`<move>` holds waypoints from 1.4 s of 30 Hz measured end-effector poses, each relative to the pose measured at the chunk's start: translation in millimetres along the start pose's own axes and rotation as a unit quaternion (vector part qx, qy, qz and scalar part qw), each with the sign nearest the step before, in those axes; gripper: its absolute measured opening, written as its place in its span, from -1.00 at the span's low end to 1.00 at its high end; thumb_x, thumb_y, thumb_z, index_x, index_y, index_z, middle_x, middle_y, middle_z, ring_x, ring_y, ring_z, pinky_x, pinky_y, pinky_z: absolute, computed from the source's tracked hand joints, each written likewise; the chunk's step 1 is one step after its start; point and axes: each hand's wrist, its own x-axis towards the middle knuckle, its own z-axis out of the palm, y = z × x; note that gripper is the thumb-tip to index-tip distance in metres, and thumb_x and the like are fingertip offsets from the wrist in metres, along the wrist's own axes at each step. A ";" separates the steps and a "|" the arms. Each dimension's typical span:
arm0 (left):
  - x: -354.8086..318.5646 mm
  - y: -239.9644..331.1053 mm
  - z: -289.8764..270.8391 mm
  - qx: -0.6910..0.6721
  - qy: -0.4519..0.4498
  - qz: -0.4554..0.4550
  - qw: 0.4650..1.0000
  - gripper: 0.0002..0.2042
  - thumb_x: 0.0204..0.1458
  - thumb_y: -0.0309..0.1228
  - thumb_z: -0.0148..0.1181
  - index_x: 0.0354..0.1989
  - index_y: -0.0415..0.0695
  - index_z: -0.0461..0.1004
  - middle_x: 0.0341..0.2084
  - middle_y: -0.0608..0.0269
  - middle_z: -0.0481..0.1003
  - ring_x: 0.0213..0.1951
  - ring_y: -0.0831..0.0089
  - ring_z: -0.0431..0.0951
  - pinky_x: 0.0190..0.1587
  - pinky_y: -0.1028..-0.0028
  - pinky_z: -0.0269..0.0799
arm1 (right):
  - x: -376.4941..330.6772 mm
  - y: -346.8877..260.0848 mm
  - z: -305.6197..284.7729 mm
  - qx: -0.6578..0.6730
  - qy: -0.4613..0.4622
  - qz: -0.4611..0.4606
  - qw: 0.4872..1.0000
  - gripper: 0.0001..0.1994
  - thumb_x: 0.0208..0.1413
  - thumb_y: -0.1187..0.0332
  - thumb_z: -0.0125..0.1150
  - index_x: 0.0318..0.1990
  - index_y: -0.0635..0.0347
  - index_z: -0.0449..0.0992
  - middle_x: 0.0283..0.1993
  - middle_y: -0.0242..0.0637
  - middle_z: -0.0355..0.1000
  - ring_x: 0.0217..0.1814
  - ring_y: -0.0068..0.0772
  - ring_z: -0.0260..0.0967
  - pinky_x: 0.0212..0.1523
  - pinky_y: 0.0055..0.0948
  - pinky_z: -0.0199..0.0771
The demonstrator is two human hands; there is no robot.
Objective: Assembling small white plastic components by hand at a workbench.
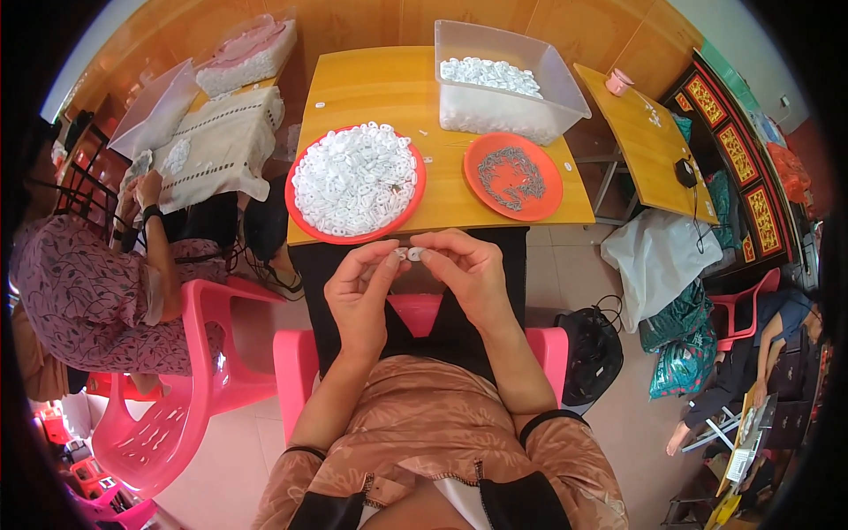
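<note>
In front of the table edge my two hands meet, fingertips almost touching. My left hand [360, 287] pinches a small white plastic piece [402, 253] between thumb and forefinger. Another rounded white piece [415, 253] is pinched in my right hand [473, 276]; whether the two pieces are joined cannot be made out. Just beyond my left hand, a red round tray [292, 208] is heaped with white oval plastic pieces [353, 181]. To its right, an orange-red plate [548, 159] carries small grey metal parts [523, 190].
A translucent bin [508, 115] of white pieces stands at the back of the yellow table [371, 84]. At left, a person [115, 287] works at a cloth-covered table [221, 146] beside a pink chair [208, 362]. A black bag [592, 353] and a white sack [658, 256] lie at right.
</note>
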 end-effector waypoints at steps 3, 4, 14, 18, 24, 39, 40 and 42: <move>-1.9 -2.4 1.9 0.006 -0.004 -0.011 1.000 -0.84 0.02 -0.63 0.09 -0.20 -0.31 0.45 -0.36 0.21 0.52 -0.35 0.56 0.53 -0.23 0.63 0.43 | -0.8 -1.7 -0.5 0.041 0.034 0.042 0.998 -0.81 0.01 0.57 0.16 -0.18 0.38 0.49 -0.42 -0.38 0.45 -0.48 -0.72 0.26 -0.48 -0.75 0.23; -2.4 -3.1 2.7 0.004 -0.003 -0.022 1.000 -0.84 0.02 -0.63 0.09 -0.20 -0.31 0.45 -0.36 0.21 0.52 -0.34 0.55 0.53 -0.25 0.63 0.43 | 0.2 0.3 -2.2 0.036 0.049 0.048 0.997 -0.81 0.01 0.57 0.16 -0.18 0.38 0.49 -0.41 -0.37 0.46 -0.47 -0.71 0.29 -0.46 -0.74 0.26; -2.3 -8.0 3.5 -0.018 0.003 -0.060 0.998 -0.84 0.03 -0.58 0.10 -0.19 -0.29 0.44 -0.39 0.18 0.54 -0.37 0.52 0.56 -0.29 0.63 0.43 | -0.4 3.8 -1.1 0.072 0.034 0.051 0.996 -0.79 0.00 0.57 0.18 -0.16 0.39 0.49 -0.35 -0.27 0.49 -0.41 -0.59 0.40 -0.37 -0.67 0.41; -1.5 -6.4 2.4 -0.016 -0.004 -0.061 0.998 -0.83 0.02 -0.58 0.10 -0.19 -0.29 0.44 -0.40 0.19 0.54 -0.37 0.52 0.55 -0.30 0.63 0.42 | 1.6 5.0 -6.7 0.088 0.026 0.073 0.993 -0.80 0.00 0.55 0.18 -0.18 0.38 0.49 -0.35 -0.27 0.49 -0.41 -0.58 0.41 -0.38 -0.65 0.42; 0.1 -4.2 0.3 0.000 -0.025 -0.042 0.999 -0.83 0.01 -0.63 0.10 -0.19 -0.32 0.44 -0.37 0.20 0.52 -0.35 0.56 0.52 -0.26 0.63 0.43 | 2.7 6.4 -9.7 0.141 0.042 0.111 0.983 -0.82 0.00 0.52 0.20 -0.21 0.36 0.48 -0.36 -0.26 0.49 -0.41 -0.58 0.42 -0.40 -0.64 0.44; -3.7 -4.0 4.1 0.061 -0.021 -0.013 0.998 -0.85 0.03 -0.63 0.09 -0.20 -0.31 0.45 -0.39 0.25 0.52 -0.35 0.63 0.51 -0.26 0.67 0.42 | -2.1 0.8 -1.3 0.049 0.042 0.041 0.997 -0.84 -0.01 0.59 0.18 -0.22 0.39 0.50 -0.32 -0.27 0.49 -0.33 -0.60 0.43 -0.29 -0.66 0.44; -4.2 -4.5 4.0 0.078 -0.016 -0.005 0.997 -0.85 0.03 -0.63 0.09 -0.21 -0.31 0.45 -0.39 0.25 0.52 -0.35 0.64 0.51 -0.27 0.68 0.42 | -3.2 -0.8 0.3 0.020 0.046 0.015 0.999 -0.83 -0.01 0.61 0.17 -0.22 0.40 0.50 -0.31 -0.28 0.49 -0.31 -0.61 0.43 -0.28 -0.66 0.44; -4.7 -4.5 3.9 0.094 -0.011 0.003 0.995 -0.85 0.02 -0.63 0.09 -0.21 -0.31 0.46 -0.39 0.26 0.52 -0.36 0.64 0.51 -0.27 0.68 0.42 | -5.4 -4.5 2.1 -0.008 0.050 -0.010 0.999 -0.83 -0.01 0.63 0.16 -0.21 0.40 0.50 -0.31 -0.28 0.49 -0.28 -0.61 0.43 -0.26 -0.65 0.44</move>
